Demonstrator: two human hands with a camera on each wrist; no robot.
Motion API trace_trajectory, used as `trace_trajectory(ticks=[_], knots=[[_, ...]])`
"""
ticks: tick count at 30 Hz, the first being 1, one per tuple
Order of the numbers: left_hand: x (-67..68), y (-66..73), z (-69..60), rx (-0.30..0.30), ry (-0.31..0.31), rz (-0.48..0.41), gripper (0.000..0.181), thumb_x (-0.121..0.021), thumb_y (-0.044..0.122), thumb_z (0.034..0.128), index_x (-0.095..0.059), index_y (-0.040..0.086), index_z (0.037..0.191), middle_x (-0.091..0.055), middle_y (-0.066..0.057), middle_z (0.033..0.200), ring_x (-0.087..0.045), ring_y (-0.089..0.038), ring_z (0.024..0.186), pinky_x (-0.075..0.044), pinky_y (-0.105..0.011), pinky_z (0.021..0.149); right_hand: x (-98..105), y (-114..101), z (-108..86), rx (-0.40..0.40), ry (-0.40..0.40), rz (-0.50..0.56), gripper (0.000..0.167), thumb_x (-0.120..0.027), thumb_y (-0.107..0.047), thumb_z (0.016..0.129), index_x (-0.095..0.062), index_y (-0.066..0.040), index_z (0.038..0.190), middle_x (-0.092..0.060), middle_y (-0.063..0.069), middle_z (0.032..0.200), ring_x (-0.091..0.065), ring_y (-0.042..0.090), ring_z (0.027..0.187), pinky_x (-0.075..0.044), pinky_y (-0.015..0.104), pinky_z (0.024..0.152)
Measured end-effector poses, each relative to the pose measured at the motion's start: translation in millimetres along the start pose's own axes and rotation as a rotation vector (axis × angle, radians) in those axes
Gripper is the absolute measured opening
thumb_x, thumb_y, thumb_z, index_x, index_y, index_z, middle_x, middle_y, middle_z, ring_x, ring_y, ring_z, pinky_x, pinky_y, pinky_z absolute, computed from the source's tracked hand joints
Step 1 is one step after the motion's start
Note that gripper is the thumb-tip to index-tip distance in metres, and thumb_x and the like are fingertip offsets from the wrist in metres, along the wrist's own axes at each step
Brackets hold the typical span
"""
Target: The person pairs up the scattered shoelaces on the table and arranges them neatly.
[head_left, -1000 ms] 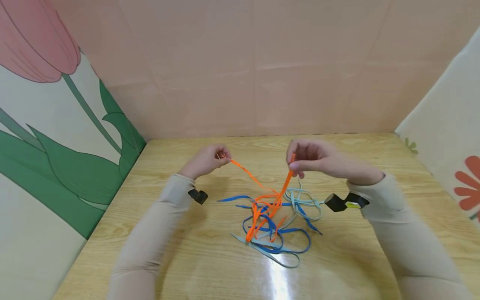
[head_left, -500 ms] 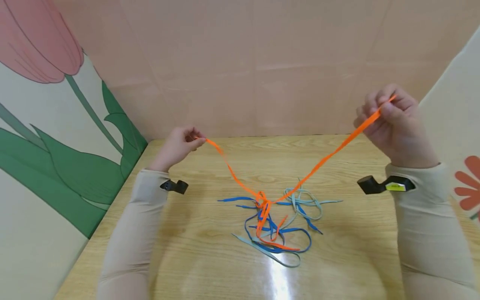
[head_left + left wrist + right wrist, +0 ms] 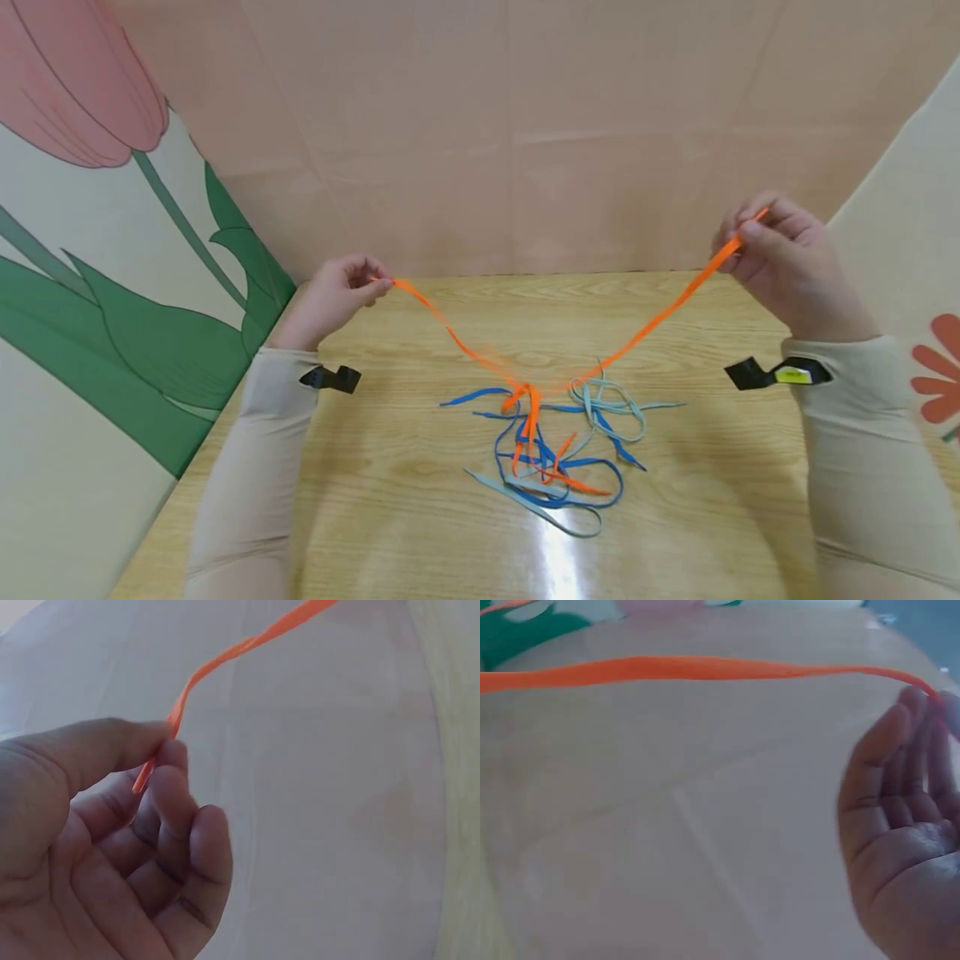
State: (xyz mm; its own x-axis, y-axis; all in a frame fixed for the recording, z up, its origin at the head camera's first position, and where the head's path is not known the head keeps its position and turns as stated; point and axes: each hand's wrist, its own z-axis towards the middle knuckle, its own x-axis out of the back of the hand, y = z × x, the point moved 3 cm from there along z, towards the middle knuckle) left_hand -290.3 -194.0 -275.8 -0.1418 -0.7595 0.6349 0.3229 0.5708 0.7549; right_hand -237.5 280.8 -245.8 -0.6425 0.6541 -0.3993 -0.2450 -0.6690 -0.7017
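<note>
An orange lace (image 3: 667, 312) hangs in a V between both raised hands, its low part reaching the pile in the head view. The left hand (image 3: 330, 296) pinches one end between thumb and index finger; in the left wrist view the tip pokes out below the pinch of the hand (image 3: 142, 825). At the right, the other hand (image 3: 787, 258) pinches the lace near its other end, and the right wrist view shows that hand (image 3: 907, 825) with the lace (image 3: 667, 668) running leftward. Blue laces (image 3: 600, 461) and pale green laces (image 3: 624, 405) lie tangled under orange loops (image 3: 532, 408).
The wooden table (image 3: 405, 517) ends at a pink covered wall (image 3: 510, 167) at the back. A tulip-patterned panel (image 3: 172, 333) stands at the left, and a flower-patterned one (image 3: 900, 275) at the right.
Both hands have moved apart and upward since a second ago, drawing orange lace out of the pile. Over the last half second the left hand shifted slightly left, the right slightly down.
</note>
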Motion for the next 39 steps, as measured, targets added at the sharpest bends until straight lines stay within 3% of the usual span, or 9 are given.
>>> trace_trajectory(ticks=[3,6,9,12,19,26,30,34,39], knots=[[-11.9,-5.5,-0.4,-0.021,-0.109,0.025,0.016,-0.063,0.02,0.0953,-0.062,0.005,0.101,-0.062,-0.006,0.089,-0.056,-0.02,0.08,-0.048,-0.03,0.071,7.7,26.0,-6.6,-0.251,-0.019,-0.496,0.015,-0.041,0.012,0.098,-0.053,0.006,0.104,-0.063,0.013,0.089,-0.062,0.02,0.076,-0.053,0.029,0.069],[-24.1,-9.7,-0.5,-0.035,-0.212,0.051,0.011,-0.063,0.019,0.0948,-0.063,0.008,0.098,-0.062,-0.005,0.089,-0.057,-0.02,0.081,-0.049,-0.032,0.072,15.9,58.9,-15.4,-0.572,-0.146,-0.939,0.007,-0.053,-0.005,0.098,-0.054,-0.002,0.104,-0.061,0.009,0.086,-0.06,0.017,0.073,-0.051,0.029,0.065],[-35.5,-12.2,-0.6,-0.046,-0.303,0.069,0.009,-0.064,0.018,0.0945,-0.063,0.009,0.097,-0.061,-0.006,0.088,-0.056,-0.02,0.079,-0.049,-0.032,0.071,24.3,92.9,-26.2,-0.827,-0.322,-1.161,0.01,-0.057,-0.016,0.098,-0.056,-0.006,0.101,-0.06,0.01,0.087,-0.058,0.019,0.074,-0.05,0.032,0.066],[-43.7,-13.6,-1.2,-0.049,-0.361,0.094,0.007,-0.064,0.018,0.0946,-0.063,0.011,0.096,-0.06,-0.006,0.085,-0.055,-0.02,0.076,-0.047,-0.031,0.068,28.7,119.4,-36.9,-0.965,-0.45,-1.306,0.006,-0.06,-0.015,0.096,-0.059,-0.009,0.098,-0.061,0.005,0.088,-0.057,0.018,0.077,-0.048,0.033,0.068],[-53.7,-13.8,-1.7,-0.062,-0.398,0.107,0.007,-0.064,0.016,0.0943,-0.064,0.009,0.096,-0.059,-0.006,0.081,-0.054,-0.022,0.075,-0.045,-0.031,0.065,-8.4,152.2,-45.7,-0.86,-0.569,-1.643,0.027,-0.069,-0.029,0.09,-0.059,-0.009,0.104,-0.057,0.005,0.096,-0.053,0.016,0.08,-0.048,0.032,0.069],[-58.2,-13.9,1.0,-0.082,-0.407,0.133,0.005,-0.064,0.018,0.0946,-0.063,0.014,0.095,-0.061,-0.007,0.085,-0.056,-0.021,0.076,-0.047,-0.03,0.066,-66.2,188.1,-72.6,-0.918,-0.793,-1.433,0.024,-0.077,-0.03,0.082,-0.056,-0.019,0.082,-0.051,-0.012,0.072,-0.045,0.004,0.064,-0.038,0.021,0.059],[-59.1,-13.5,2.7,-0.079,-0.411,0.124,0.006,-0.063,0.019,0.0949,-0.063,0.013,0.096,-0.061,-0.007,0.087,-0.056,-0.022,0.078,-0.047,-0.031,0.068,-76.6,195.4,-83.9,-0.838,-0.932,-1.43,0.023,-0.073,-0.013,0.083,-0.053,-0.021,0.074,-0.045,-0.015,0.066,-0.04,0.0,0.058,-0.035,0.017,0.055],[-57.8,-12.1,2.7,-0.064,-0.404,0.123,0.007,-0.063,0.02,0.0949,-0.063,0.013,0.096,-0.061,-0.007,0.086,-0.056,-0.02,0.078,-0.047,-0.032,0.069,-77.6,186.5,-71.9,-0.738,-0.89,-1.397,0.022,-0.069,-0.008,0.085,-0.053,-0.021,0.076,-0.047,-0.016,0.07,-0.042,-0.001,0.061,-0.037,0.016,0.055],[-57.4,-10.7,3.8,-0.057,-0.401,0.125,0.006,-0.063,0.02,0.095,-0.062,0.014,0.095,-0.06,-0.006,0.085,-0.055,-0.02,0.078,-0.046,-0.032,0.069,-72.4,165.9,-36.0,-0.56,-0.632,-1.434,0.016,-0.067,-0.011,0.09,-0.055,-0.021,0.085,-0.055,-0.014,0.079,-0.051,0.002,0.07,-0.045,0.02,0.06]])
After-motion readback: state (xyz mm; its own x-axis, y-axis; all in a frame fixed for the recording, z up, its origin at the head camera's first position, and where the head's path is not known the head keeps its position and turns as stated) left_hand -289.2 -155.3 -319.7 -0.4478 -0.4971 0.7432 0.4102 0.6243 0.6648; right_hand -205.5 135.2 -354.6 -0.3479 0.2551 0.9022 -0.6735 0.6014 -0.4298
